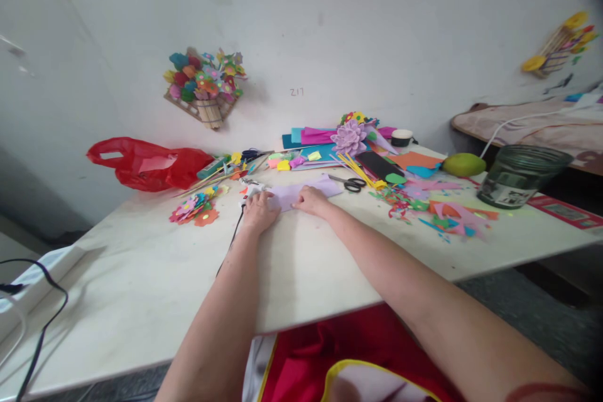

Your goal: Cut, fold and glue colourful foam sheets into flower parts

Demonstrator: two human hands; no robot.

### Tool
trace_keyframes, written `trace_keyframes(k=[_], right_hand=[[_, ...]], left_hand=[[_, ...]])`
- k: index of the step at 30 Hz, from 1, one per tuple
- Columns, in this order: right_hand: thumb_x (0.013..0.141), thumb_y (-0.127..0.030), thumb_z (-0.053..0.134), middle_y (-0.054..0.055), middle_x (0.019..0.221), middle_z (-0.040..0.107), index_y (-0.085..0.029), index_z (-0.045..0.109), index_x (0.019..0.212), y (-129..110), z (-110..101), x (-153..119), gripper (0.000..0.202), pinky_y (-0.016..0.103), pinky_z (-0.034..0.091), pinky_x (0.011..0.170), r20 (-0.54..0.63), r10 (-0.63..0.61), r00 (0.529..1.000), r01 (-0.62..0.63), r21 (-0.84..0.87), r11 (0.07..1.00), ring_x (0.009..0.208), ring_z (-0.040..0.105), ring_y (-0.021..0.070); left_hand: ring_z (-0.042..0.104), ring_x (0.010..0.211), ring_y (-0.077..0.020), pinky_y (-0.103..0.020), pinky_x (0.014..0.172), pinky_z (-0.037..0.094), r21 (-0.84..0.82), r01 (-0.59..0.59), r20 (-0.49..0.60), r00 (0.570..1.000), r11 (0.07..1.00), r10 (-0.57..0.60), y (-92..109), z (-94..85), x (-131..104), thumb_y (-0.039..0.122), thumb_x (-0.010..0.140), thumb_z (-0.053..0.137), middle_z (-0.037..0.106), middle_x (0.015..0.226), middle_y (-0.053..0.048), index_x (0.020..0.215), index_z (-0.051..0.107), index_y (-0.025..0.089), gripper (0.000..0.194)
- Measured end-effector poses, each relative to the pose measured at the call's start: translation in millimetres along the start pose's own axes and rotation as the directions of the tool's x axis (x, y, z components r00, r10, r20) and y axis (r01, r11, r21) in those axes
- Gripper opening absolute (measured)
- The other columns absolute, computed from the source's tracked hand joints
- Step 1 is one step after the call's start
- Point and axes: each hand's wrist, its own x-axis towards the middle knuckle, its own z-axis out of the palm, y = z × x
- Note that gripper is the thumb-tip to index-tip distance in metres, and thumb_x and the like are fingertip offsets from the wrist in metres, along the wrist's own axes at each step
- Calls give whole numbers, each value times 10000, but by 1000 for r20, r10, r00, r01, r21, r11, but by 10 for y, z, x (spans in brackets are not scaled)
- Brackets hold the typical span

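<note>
A pale purple craft sheet (325, 185) lies lengthwise on the white table. My left hand (257, 210) rests on its left end with the fingers stretched out and apart. Closed at the sheet's near edge, my right hand (311, 201) has its fingers curled on the purple sheet around its middle. Just beyond my left hand is a small white tool (253, 188), partly hidden by the fingers. A black cord runs from beside that hand towards the table's front. Black-handled scissors (353, 184) lie right of the sheet.
Left stand paper flowers (193, 207) and a red plastic bag (151, 163). To the right lie yellow sticks (358, 169), a dark phone-like slab (379, 166) and colourful scraps (452, 217). A green glass jar (522, 176) stands near the right edge. A power strip (42, 282) sits at left.
</note>
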Motion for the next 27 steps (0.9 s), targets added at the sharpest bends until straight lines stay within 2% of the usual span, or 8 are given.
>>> trace_keyframes(k=[5, 10, 13, 19, 27], right_hand=[[679, -581, 531, 81, 955, 609, -190, 648, 705, -15, 27, 4, 409, 243, 388, 680, -26, 13, 1000, -14, -28, 1000, 850, 554, 183], [684, -569, 536, 98, 992, 591, -181, 644, 734, -57, -28, -21, 406, 265, 398, 690, 5, 10, 1000, -10, -40, 999, 881, 549, 208], [691, -549, 540, 94, 988, 587, -182, 645, 734, -87, -73, -39, 385, 266, 398, 693, 29, 17, 999, -16, -48, 999, 879, 547, 207], [695, -570, 522, 94, 981, 579, -180, 644, 723, -100, -77, -39, 409, 275, 401, 689, 31, 19, 999, -18, -46, 999, 851, 545, 202], [698, -564, 526, 88, 964, 584, -172, 635, 711, -80, -49, -28, 407, 259, 385, 680, 7, 10, 1000, -10, -48, 999, 850, 540, 194]], left_hand=[[274, 1226, -287, -434, 954, 273, 13, -45, 42, 998, 999, 44, -36, 39, 26, 442, 719, 486, 434, 1276, -64, 1218, 419, 281, 529], [204, 1271, -268, -406, 1030, 172, 24, -117, 48, 992, 993, 115, -74, 81, 49, 398, 750, 448, 442, 1285, -60, 1260, 394, 234, 538], [113, 1305, -277, -424, 1042, 139, 37, -100, 60, 993, 994, 97, -71, 107, 44, 411, 769, 409, 395, 1331, -56, 1292, 360, 229, 556], [9, 1322, -289, -465, 1049, 68, 76, -82, 89, 993, 994, 75, 31, 142, 27, 567, 778, 310, 282, 1406, -57, 1339, 294, 218, 662], [-69, 1320, -281, -492, 1052, 1, 152, -47, 95, 995, 987, 33, 158, 127, 1, 479, 809, 303, 231, 1432, -33, 1339, 311, 246, 579]])
